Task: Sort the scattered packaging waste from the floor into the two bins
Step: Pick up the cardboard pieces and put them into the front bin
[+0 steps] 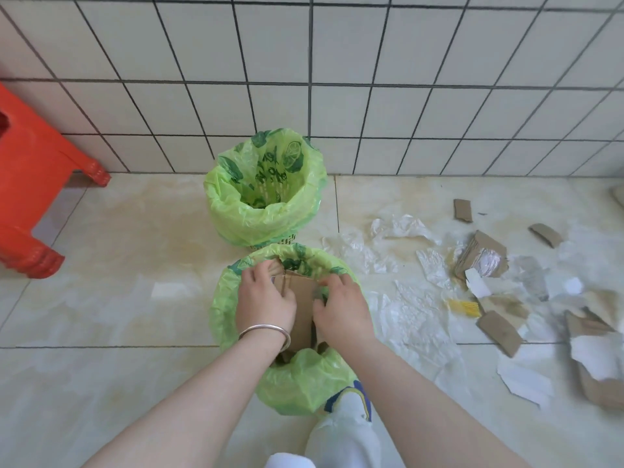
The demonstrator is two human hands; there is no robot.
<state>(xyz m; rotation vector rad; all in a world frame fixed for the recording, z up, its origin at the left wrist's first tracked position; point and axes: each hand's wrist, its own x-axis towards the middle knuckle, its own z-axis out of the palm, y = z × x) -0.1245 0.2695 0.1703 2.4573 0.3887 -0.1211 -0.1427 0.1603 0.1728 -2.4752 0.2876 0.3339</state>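
Pressing down into the near bin at the lower centre of the frame, both hands sit on a piece of brown cardboard that stands partly inside the bin's green liner. The left hand (a silver bangle on its wrist) has its fingers curled over the cardboard's left edge, gripping it. The right hand lies just beside it with fingers bent onto the cardboard's right edge, holding it too.

A second bin, also lined in green plastic printed with leaves, stands just above the first one, close to the white tiled wall.

On the floor at the right of the frame lies the scattered waste: clear plastic sheets nearest the bins, then torn cardboard pieces and white paper scraps further right.

A red plastic stool stands at the left edge.
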